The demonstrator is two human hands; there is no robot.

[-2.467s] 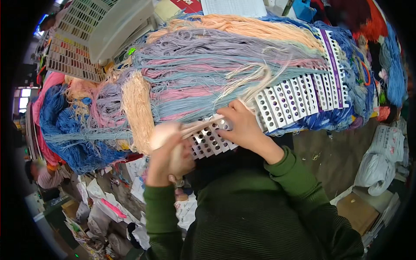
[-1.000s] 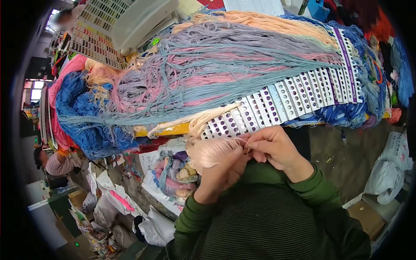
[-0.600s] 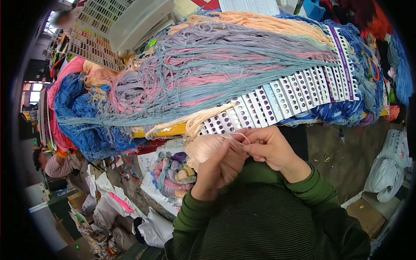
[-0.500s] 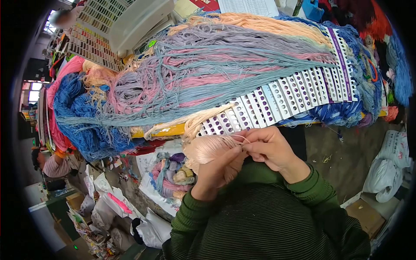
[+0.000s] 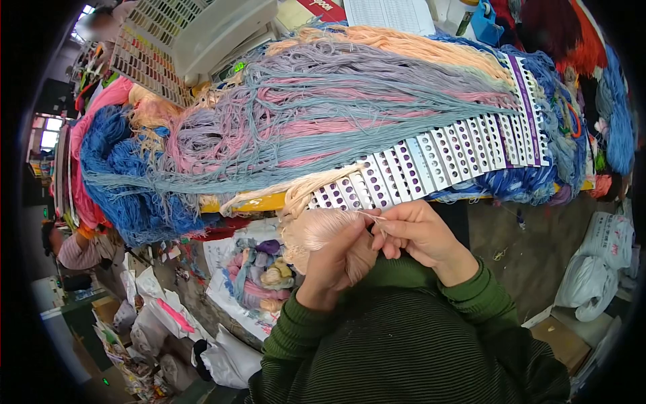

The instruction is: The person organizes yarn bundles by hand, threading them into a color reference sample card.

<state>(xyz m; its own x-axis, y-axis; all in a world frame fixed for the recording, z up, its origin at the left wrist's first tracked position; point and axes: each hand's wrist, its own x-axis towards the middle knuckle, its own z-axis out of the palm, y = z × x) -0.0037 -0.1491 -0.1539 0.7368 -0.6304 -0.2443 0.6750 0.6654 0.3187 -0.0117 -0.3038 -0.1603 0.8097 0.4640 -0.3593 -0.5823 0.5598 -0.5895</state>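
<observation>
We see the left hand [image 5: 336, 264] closed round a glossy pale-pink thread skein [image 5: 321, 229], its fingers hiding part of the bundle. The right hand [image 5: 425, 236] narrows to a pinch on a thin pale strand [image 5: 378, 217]; we cannot make out the exact fingertip contact. Nearby, blue-green threads [image 5: 377, 138] cover the upper ends of punched white cards [image 5: 404, 172]. We note multicoloured skeins [image 5: 259, 276] on a white sheet [image 5: 237, 311], and a translucent plastic tray [image 5: 219, 37], cut off above.
</observation>
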